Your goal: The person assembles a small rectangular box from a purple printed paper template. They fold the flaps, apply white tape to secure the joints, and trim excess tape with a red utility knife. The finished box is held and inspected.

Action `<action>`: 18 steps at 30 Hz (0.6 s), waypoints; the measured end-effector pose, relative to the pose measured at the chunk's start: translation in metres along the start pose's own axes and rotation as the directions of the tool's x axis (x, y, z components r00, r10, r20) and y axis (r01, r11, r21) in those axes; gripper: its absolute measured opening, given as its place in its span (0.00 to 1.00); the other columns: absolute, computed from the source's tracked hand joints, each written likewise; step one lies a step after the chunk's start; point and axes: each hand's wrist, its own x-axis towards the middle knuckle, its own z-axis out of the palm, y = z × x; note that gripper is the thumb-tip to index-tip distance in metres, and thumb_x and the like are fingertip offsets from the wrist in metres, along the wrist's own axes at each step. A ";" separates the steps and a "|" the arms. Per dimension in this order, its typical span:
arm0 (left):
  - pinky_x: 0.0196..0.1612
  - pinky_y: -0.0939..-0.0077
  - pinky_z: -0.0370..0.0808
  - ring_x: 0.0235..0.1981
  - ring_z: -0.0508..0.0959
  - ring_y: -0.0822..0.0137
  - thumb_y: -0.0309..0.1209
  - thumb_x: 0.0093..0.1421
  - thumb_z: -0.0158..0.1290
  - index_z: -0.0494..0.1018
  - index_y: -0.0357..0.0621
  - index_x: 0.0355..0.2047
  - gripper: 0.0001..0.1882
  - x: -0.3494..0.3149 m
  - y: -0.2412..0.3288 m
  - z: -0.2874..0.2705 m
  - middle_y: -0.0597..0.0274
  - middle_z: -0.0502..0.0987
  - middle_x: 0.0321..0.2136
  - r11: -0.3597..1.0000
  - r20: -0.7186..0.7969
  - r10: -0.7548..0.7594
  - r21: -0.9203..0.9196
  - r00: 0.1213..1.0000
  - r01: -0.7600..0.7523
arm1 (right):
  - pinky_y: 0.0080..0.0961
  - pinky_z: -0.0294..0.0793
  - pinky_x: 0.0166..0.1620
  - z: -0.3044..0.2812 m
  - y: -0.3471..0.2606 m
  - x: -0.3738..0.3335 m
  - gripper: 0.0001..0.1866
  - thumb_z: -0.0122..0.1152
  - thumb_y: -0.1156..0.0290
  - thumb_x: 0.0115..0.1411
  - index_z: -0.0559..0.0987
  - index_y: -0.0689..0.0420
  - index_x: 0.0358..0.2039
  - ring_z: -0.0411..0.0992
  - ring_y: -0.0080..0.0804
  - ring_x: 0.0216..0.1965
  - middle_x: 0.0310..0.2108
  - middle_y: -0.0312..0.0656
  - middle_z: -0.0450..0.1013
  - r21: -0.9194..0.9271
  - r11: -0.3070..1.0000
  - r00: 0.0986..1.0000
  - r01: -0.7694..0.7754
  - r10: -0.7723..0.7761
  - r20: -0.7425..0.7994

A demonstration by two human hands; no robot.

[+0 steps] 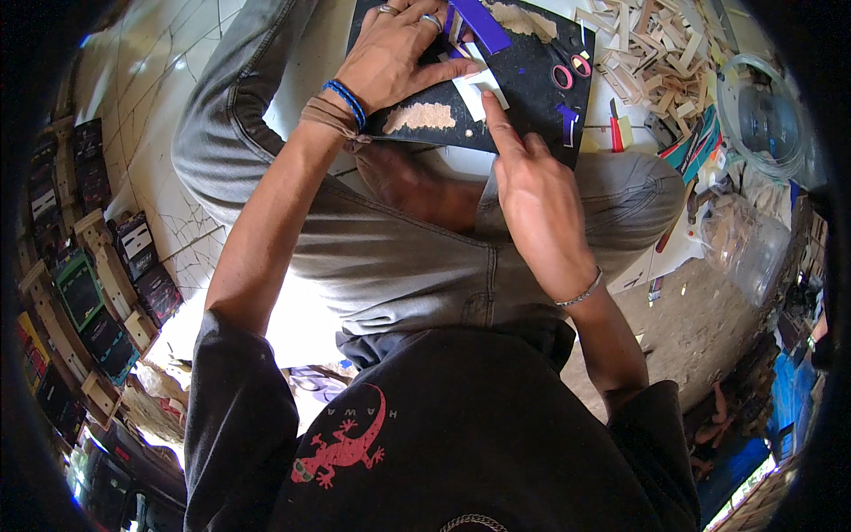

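A black board (532, 106) with peeled brown patches lies in front of my crossed legs. On it is a small white piece (472, 99), looking like card or paper. The outstretched index finger of my right hand (539, 191) presses on this piece, while its other fingers curl under, partly hidden. My left hand (396, 55) lies spread on the board, its thumb reaching the white piece's far edge. Close to the left fingertips is a purple strip (483, 25). Pink-handled scissors (562, 77) rest on the board's right side, and a smaller purple-and-white scrap (568, 124) lies nearer me.
Many small wooden pieces (651, 53) are heaped at the far right. A red-handled tool (616, 133) lies beside the board. Further right are a coiled clear hose (722, 111) and a clear plastic container (753, 248). Wooden frames with dark packs (115, 257) line the left.
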 end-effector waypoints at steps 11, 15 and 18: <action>0.60 0.50 0.65 0.56 0.69 0.42 0.51 0.61 0.62 0.74 0.28 0.46 0.32 0.002 0.002 -0.003 0.40 0.72 0.52 0.999 0.072 -0.029 -0.020 0.997 0.031 | 0.50 0.78 0.38 0.001 0.001 -0.010 0.36 0.54 0.77 0.66 0.61 0.46 0.74 0.78 0.59 0.32 0.34 0.59 0.74 0.027 1.000 1.000 -0.004 0.005 -0.020; 0.59 0.50 0.65 0.56 0.69 0.41 0.51 0.61 0.61 0.74 0.28 0.47 0.32 0.001 0.002 -0.002 0.40 0.71 0.52 1.000 0.003 0.010 -0.005 1.000 -0.010 | 0.50 0.78 0.38 0.000 0.002 -0.016 0.37 0.54 0.77 0.66 0.60 0.46 0.74 0.78 0.59 0.32 0.34 0.59 0.74 0.036 0.999 1.000 -0.014 0.014 0.004; 0.59 0.50 0.65 0.56 0.69 0.42 0.51 0.61 0.61 0.73 0.28 0.47 0.32 0.001 0.001 -0.001 0.40 0.71 0.52 1.000 0.004 0.013 -0.005 1.000 -0.013 | 0.49 0.78 0.37 -0.001 0.002 -0.021 0.37 0.55 0.78 0.66 0.60 0.45 0.75 0.77 0.58 0.32 0.34 0.59 0.74 0.041 0.999 0.999 -0.035 0.034 0.022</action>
